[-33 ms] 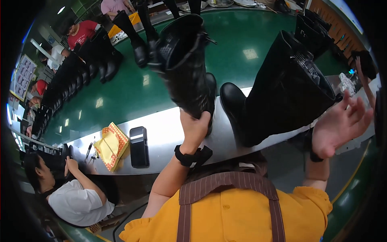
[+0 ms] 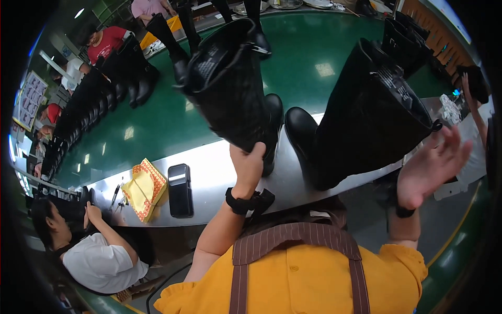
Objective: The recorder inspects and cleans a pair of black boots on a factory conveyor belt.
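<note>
A tall black boot (image 2: 230, 97) leans over the bench at centre, its wide top opening toward me and its toe pointing away. My left hand (image 2: 246, 165) grips the back of its lower shaft, thumb on the near side; the other fingers are partly hidden. To its right stands a second tall black boot (image 2: 361, 120), toe pointing left, shaft tilted right, pale print inside its top. My right hand (image 2: 431, 170), slightly blurred, is open with fingers spread, near the top edge of that boot. Nothing shows in its palm.
On the metal bench edge (image 2: 214, 162) lie a black phone (image 2: 180, 191), a yellow patterned packet (image 2: 145, 191) and small dark tools (image 2: 115, 196). A green conveyor belt (image 2: 162, 120) carries rows of black boots (image 2: 94, 102). A person in white (image 2: 107, 259) sits at left.
The top of the boot in my left hand has swung left, and that hand has shifted slightly left. My right hand has moved left and a little down, staying open.
</note>
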Action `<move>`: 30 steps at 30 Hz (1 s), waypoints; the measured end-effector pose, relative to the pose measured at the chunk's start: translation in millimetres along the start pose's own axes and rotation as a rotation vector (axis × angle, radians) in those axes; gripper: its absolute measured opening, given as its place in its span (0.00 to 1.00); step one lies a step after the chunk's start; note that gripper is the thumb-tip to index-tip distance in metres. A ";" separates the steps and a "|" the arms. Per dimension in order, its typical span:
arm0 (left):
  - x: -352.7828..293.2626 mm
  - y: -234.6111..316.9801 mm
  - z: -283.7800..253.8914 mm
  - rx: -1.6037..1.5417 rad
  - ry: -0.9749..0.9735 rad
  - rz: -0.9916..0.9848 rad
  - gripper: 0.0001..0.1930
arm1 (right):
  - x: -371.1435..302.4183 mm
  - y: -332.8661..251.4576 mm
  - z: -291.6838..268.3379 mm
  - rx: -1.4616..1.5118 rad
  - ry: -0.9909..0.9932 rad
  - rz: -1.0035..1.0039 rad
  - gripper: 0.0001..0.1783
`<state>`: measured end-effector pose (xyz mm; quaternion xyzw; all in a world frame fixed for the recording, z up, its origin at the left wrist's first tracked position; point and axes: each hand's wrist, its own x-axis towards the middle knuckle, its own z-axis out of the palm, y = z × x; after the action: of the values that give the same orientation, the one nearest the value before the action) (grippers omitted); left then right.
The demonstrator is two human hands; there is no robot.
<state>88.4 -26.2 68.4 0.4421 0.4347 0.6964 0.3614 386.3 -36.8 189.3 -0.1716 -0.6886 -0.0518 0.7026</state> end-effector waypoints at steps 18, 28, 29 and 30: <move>-40.3 18.4 -49.9 0.259 -0.050 0.025 0.19 | -147.0 16.5 48.6 -0.071 -0.557 1.051 0.26; -21.3 20.1 -81.2 0.368 -0.424 -0.404 0.34 | -128.6 27.9 45.3 0.064 -0.779 1.208 0.26; -20.7 23.1 -80.7 0.357 -0.416 -0.426 0.33 | -128.4 25.2 45.6 0.059 -0.780 1.208 0.26; -20.8 25.8 -79.1 0.349 -0.394 -0.442 0.32 | -128.5 22.6 47.0 0.112 -0.725 1.245 0.26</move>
<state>19.0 -76.6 67.7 0.5182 0.5547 0.4176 0.4994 342.7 -22.1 58.5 -0.5021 -0.6547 0.4536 0.3370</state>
